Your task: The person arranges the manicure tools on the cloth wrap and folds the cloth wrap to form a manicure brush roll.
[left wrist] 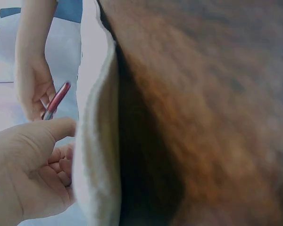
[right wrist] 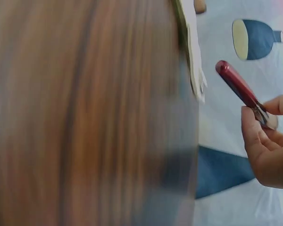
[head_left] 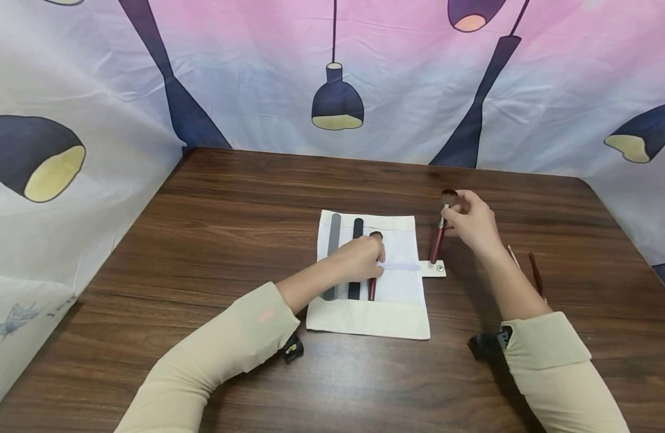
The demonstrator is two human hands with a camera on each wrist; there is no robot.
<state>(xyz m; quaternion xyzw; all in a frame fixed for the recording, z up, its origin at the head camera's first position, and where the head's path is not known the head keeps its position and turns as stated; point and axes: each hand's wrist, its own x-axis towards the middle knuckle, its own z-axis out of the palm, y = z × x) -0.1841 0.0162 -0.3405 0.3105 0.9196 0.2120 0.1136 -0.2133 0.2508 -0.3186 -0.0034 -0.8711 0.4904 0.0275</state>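
Observation:
A cream fabric pouch lies unfolded on the table, with a snap tab on its right. A long round-ended grey strip and a black strip lie in it. Beside them is a makeup brush with a red handle, its lower end at the pouch's bottom fold. My left hand grips this brush midway, covering part of it. To the right, my right hand pinches a second makeup brush near its bristles, the red handle pointing down over the tab.
Near my right forearm lie a dark red slim tool and a thin whitish stick, partly hidden by the arm. Behind the wooden table hangs a cloth printed with lamps.

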